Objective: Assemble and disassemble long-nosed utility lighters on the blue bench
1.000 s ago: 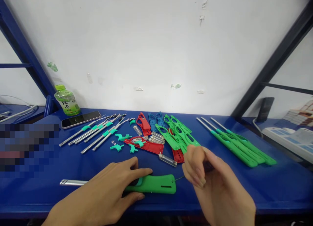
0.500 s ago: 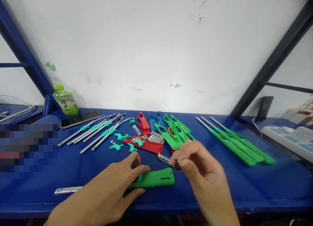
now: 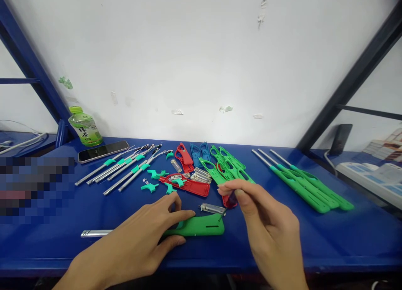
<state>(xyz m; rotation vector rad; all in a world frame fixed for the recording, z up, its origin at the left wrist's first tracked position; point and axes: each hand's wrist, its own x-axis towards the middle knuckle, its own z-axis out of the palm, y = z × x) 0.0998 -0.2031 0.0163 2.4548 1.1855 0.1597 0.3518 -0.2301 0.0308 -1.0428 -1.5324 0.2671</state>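
Note:
A green long-nosed lighter (image 3: 201,225) lies across the front of the table, its metal tube (image 3: 96,233) pointing left. My left hand (image 3: 141,229) is closed round its handle, thumb on the near side and fingers on the far side, covering the middle. Between thumb and fingers of my right hand (image 3: 264,223) is a small dark-handled screwdriver (image 3: 231,198). Its thin shaft slants down to the right end of the lighter's handle. Just behind that end lies a clear fuel tank (image 3: 212,209). A red piece shows partly behind my right fingers.
Red (image 3: 197,188), blue (image 3: 200,154) and green handle shells (image 3: 230,166) lie mid-table with teal triggers (image 3: 150,187) and clear tanks. Metal tubes with wires (image 3: 125,170) are at left, by a phone (image 3: 103,152) and bottle (image 3: 85,127). Several green lighters (image 3: 301,185) lie at right.
My right hand has shifted slightly, and the screwdriver now shows more clearly at the handle's end. The lighter has moved up a little in view. My left hand keeps its grip.

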